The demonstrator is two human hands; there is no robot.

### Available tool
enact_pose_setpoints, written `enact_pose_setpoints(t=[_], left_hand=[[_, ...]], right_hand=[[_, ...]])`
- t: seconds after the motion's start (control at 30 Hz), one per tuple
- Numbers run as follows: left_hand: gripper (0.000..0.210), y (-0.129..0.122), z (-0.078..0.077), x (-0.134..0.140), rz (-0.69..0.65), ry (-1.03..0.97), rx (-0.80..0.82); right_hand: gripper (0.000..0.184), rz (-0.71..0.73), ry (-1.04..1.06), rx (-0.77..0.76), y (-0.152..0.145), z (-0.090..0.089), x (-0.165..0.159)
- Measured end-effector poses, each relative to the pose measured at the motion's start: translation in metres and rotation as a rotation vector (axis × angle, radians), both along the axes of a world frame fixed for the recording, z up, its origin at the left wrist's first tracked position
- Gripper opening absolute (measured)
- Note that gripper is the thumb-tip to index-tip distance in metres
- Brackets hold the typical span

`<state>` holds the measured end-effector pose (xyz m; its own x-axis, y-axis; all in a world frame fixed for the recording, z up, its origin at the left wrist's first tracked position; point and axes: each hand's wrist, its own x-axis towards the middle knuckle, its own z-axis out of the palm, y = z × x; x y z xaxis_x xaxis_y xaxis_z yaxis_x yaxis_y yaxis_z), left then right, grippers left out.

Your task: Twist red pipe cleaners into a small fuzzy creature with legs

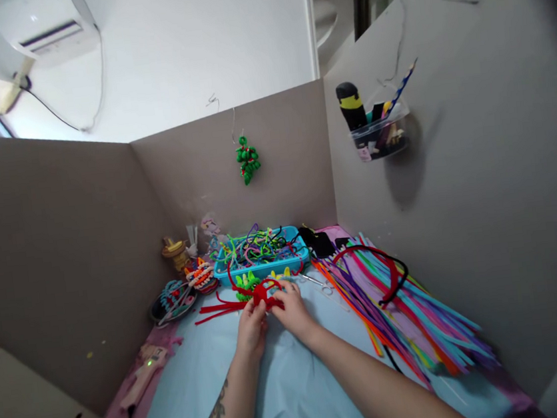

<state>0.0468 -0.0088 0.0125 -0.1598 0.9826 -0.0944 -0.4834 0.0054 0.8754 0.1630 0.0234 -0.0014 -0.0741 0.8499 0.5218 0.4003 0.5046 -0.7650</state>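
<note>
Both hands meet over the middle of the covered table, working on a bundle of red pipe cleaners [260, 292]. My left hand [252, 327] pinches the bundle from below and the left. On its right side, my right hand [293, 310] has its fingers closed on the same red strands, and one strand loops up by the fingertips. Loose red pipe cleaners [217, 309] stretch out to the left. Just behind the hands sits a green fuzzy figure [246, 282]. A pair of scissors [322, 286] lies to the right of my right hand.
A blue basket [223, 276] of pipe-cleaner scraps stands behind. Many coloured pipe cleaners [400, 302] spread along the right. At left are a dark bowl [157, 311] and a pink corded tool [144, 375]. Grey partitions [272, 149] enclose the table; a clear holder [381, 137] hangs on the right one.
</note>
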Motion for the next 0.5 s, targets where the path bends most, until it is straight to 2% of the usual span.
enact_pose_setpoints(t=[0.27, 0.5], left_hand=[[0.029, 0.005, -0.005, -0.006, -0.053, -0.183, -0.084], [0.015, 0.003, 0.001, -0.005, -0.065, -0.26, -0.16]], right_hand=[[0.026, -0.02, -0.045, 0.131, -0.005, 0.007, 0.002], [0.026, -0.079, -0.101, 0.306, -0.007, 0.013, 0.008]])
